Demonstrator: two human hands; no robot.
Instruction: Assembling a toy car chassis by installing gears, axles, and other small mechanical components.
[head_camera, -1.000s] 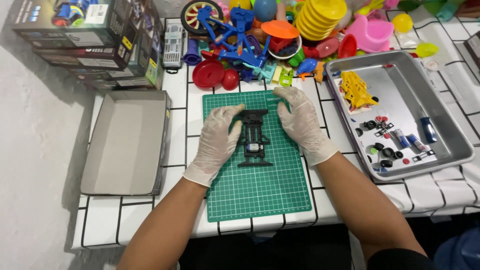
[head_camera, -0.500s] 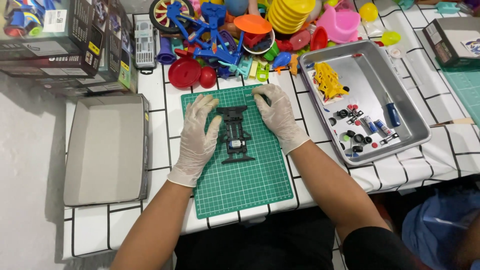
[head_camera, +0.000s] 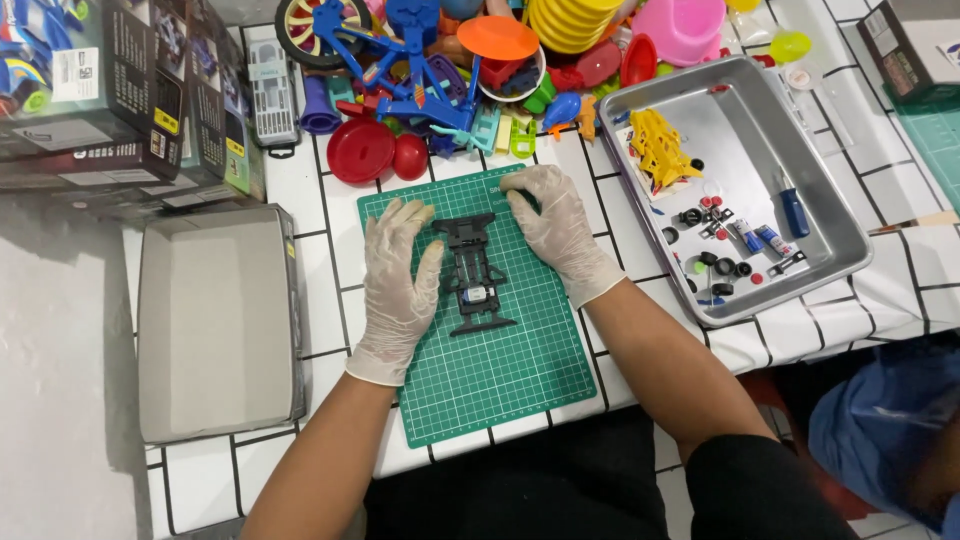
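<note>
On the green cutting mat (head_camera: 500, 370) in the middle of the desk (head_camera: 320, 200) lies a black toy car chassis (head_camera: 472, 272). The gloved left hand (head_camera: 397, 285) rests flat beside it, thumb touching its side, fingers open. The gloved right hand (head_camera: 555, 225) curls loosely at its top corner, gripping nothing.

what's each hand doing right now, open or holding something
Left hand: open, gloved, flat on the green cutting mat, fingers against the black toy car chassis.
Right hand: open, gloved, fingertips touching the chassis top end, not gripping.
</note>
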